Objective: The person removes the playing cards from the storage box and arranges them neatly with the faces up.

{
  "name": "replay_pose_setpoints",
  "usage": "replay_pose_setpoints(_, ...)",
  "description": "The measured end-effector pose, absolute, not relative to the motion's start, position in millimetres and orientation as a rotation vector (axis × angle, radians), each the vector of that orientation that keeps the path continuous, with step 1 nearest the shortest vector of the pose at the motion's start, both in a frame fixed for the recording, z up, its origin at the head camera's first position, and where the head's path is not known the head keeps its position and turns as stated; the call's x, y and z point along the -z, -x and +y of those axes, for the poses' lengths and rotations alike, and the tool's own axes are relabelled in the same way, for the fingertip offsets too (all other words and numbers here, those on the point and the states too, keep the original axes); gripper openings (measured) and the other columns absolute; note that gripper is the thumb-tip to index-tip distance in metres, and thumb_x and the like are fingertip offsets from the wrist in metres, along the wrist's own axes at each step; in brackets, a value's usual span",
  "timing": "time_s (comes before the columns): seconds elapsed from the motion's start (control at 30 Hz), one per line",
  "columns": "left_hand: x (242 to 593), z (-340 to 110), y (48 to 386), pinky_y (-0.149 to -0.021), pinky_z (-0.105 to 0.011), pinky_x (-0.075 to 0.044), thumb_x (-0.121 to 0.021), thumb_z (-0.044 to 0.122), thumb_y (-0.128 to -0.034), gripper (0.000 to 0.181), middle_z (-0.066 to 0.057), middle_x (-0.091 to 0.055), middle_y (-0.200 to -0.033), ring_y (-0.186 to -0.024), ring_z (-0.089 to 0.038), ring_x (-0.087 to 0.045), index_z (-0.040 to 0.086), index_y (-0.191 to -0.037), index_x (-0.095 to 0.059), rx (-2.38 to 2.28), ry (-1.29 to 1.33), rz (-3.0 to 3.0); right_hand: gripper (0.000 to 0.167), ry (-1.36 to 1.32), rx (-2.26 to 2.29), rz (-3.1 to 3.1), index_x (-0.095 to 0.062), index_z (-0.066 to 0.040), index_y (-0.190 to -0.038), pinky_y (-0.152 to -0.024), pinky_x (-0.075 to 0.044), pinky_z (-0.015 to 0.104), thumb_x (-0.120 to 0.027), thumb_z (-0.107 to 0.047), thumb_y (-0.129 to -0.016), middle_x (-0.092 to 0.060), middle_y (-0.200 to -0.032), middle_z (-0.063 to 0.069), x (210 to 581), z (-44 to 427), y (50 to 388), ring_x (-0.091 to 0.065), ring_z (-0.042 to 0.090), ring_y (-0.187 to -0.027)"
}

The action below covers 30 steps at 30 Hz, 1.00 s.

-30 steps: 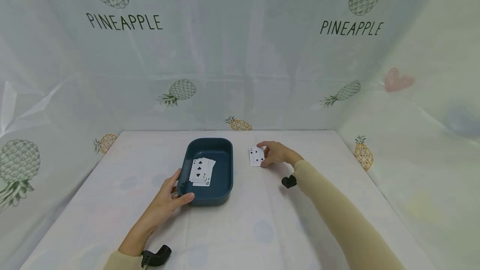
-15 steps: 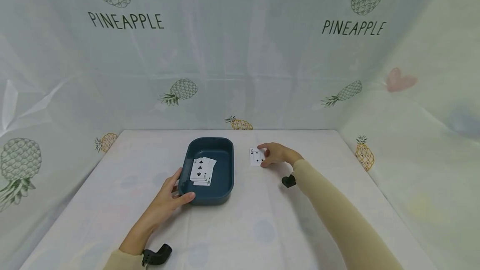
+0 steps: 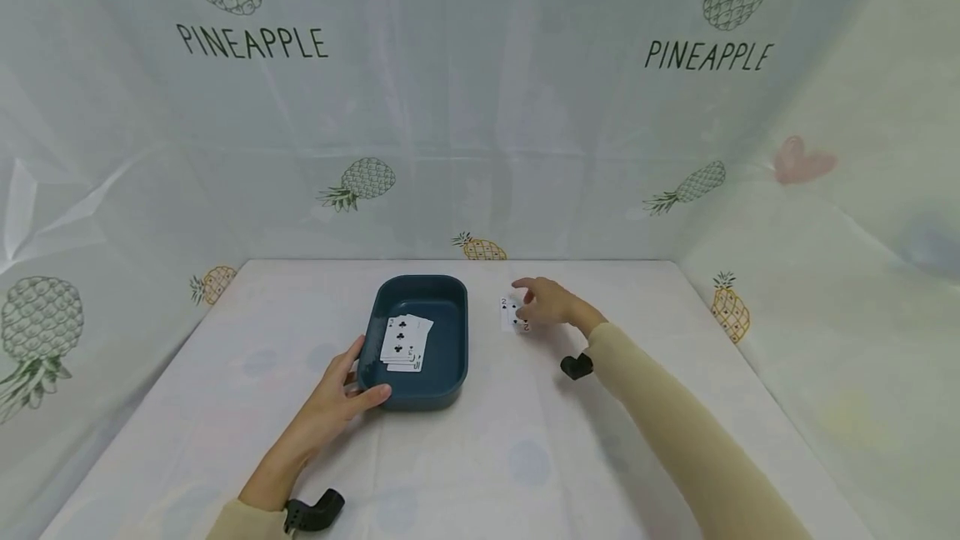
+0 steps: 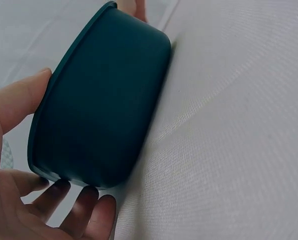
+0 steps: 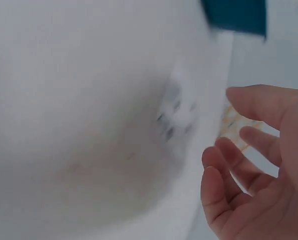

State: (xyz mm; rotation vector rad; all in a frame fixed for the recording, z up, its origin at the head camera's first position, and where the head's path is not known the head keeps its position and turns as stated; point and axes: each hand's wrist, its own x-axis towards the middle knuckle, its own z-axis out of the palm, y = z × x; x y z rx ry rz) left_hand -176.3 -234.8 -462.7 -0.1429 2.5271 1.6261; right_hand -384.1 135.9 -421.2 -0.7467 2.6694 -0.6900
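A dark teal plastic tub [image 3: 444, 323] stands left of the table's middle with a small pile of playing cards [image 3: 401, 342] inside, a club card on top. My left hand [image 3: 330, 398] grips its near left corner. In the left wrist view the thumb is on the rim of the tub [image 4: 99, 100] and the fingertips are against another side. A single playing card [image 3: 506, 317] marked 2 lies face up to the right of the tub. Over it hovers my right hand [image 3: 551, 304], partly covering it. In the right wrist view the fingers are apart from the blurred card [image 5: 176, 117].
The table wears a white cloth [image 3: 480, 473] with pale spots. A pineapple-printed sheet [image 3: 510, 123] hangs behind its far edge and at both sides. Each wrist carries a black device, such as the left wristband [image 3: 315, 512].
My right hand, earlier touching the card's far and near edges, has risen slightly off it, and the thumb has moved away from the near edge. The left hand and tub stay put.
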Motion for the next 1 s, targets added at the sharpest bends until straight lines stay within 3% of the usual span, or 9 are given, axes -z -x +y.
replay_pose_setpoints(0.23,462,-236,176,-0.114,-0.062,-0.044,-0.082,0.041,-0.0945,0.109,-0.02,-0.013,-0.172,-0.151,-0.05,-0.034,0.021,-0.173,-0.009,-1.632,0.141,2.524,0.067,0.986,0.822,2.661,-0.047,-0.004,-0.158,-0.104,-0.053,0.049,-0.074,-0.024,-0.1,-0.06,-0.142,0.022,381,89,360,-0.065,0.037,-0.123)
replay_pose_setpoints(0.4,462,-237,176,-0.115,-0.062,-0.043,-0.083,0.041,-0.0941,0.11,-0.021,-0.012,-0.172,-0.151,-0.049,-0.034,0.02,-0.173,-0.009,-1.635,0.144,2.517,0.072,1.007,0.843,2.577,-0.045,-0.007,-0.16,-0.106,-0.053,0.049,-0.077,-0.026,-0.098,-0.055,-0.152,0.022,365,52,349,-0.061,0.039,-0.131)
replay_pose_setpoints(0.57,464,-239,176,-0.114,-0.06,-0.044,-0.082,0.04,-0.0946,0.109,-0.021,-0.014,-0.171,-0.15,-0.048,-0.037,0.019,-0.173,-0.01,-1.639,0.137,2.516,0.077,0.98,0.806,2.506,-0.043,-0.008,-0.162,-0.111,-0.051,0.047,-0.078,-0.03,-0.097,-0.053,-0.155,0.023,369,15,346,-0.06,0.038,-0.134)
replay_pose_setpoints(0.83,466,-239,175,-0.103,-0.054,-0.053,-0.081,0.042,-0.0953,0.108,-0.021,-0.016,-0.169,-0.147,-0.049,-0.039,0.021,-0.173,-0.01,-1.628,0.136,2.513,0.082,0.882,0.824,2.421,-0.043,-0.008,-0.162,-0.118,-0.043,0.052,-0.081,-0.035,-0.094,-0.051,-0.158,0.02,387,-29,342,-0.049,0.037,-0.146)
replay_pose_setpoints(1.0,466,-238,176,-0.107,-0.055,-0.052,-0.081,0.042,-0.0956,0.106,-0.021,-0.016,-0.17,-0.147,-0.049,-0.04,0.021,-0.173,-0.011,-1.64,0.104,2.516,0.085,0.88,0.815,2.409,-0.042,-0.007,-0.163,-0.12,-0.041,0.052,-0.081,-0.037,-0.094,-0.046,-0.162,0.02,395,-34,338,-0.045,0.036,-0.15)
